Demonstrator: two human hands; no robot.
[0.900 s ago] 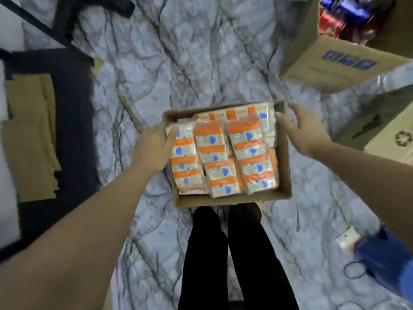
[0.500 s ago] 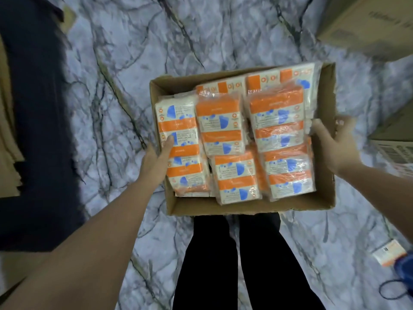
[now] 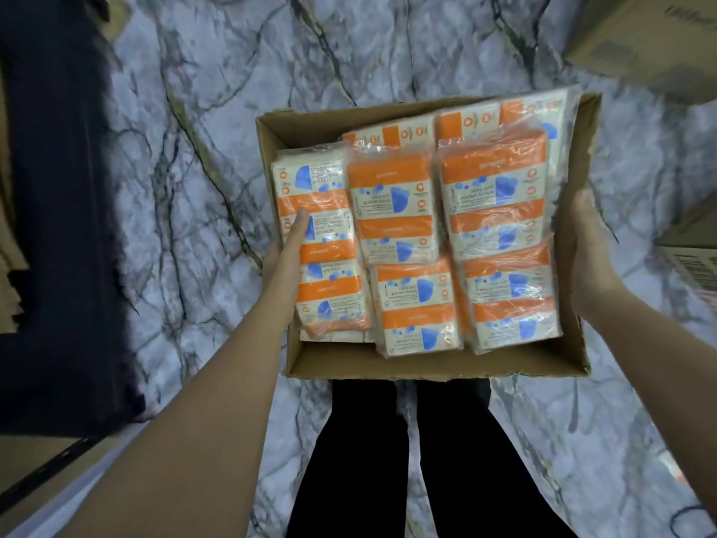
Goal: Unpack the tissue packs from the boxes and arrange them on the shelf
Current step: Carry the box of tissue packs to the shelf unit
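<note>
Thumb of left hand (image 3: 285, 252) lies inside box (image 3: 434, 368) on 9 o'clock tissue packs (image 3: 411, 242); other fingers hidden under wall, clamped on box. Right hand (image 3: 587, 258) cups 3 o'clock wall, fingers curled against cardboard. Box held above marble floor (image 3: 217, 110). Orange-and-blue packs fill box in rows. Second carton (image 3: 652, 36) at 1 o'clock. Black trouser legs (image 3: 419, 460) at 6 o'clock.

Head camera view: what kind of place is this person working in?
Probably a shop stockroom or store aisle during restocking. An open cardboard box full of wrapped pocket tissue packs is held up, more cardboard cartons stand around, and the floor is marble-patterned.
</note>
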